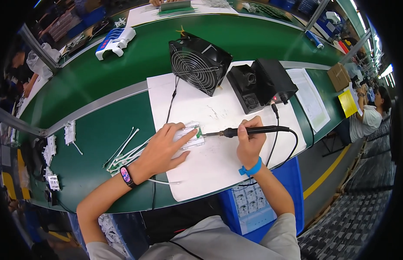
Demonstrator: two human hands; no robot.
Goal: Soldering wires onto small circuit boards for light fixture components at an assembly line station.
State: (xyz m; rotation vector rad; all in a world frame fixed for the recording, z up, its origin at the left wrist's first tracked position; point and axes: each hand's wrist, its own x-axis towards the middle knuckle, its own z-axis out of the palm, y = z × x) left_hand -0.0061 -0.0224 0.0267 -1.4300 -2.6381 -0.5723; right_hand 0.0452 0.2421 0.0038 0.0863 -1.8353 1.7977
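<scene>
My left hand [164, 145] lies spread over a small white plastic housing [192, 143] with a green circuit board [199, 131] in it. The index fingertip presses on the board, and the thumb rests by the housing's near edge. From the right, my right hand [250, 141] grips a black soldering iron [231, 132]. Its metal tip points left and reaches the board's right end; whether it touches is too small to tell. White cables [127, 155] lie bunched under and left of my left wrist. A white work sheet [214, 169] is beneath both hands.
A black fan [195, 65] stands beyond the hands, beside a black iron stand [249, 93] and soldering station [275, 82]. The iron's cord loops at right. White housings [70, 132] lie at left. A blue bin [292, 182] sits below the front edge. A person [372, 115] sits far right.
</scene>
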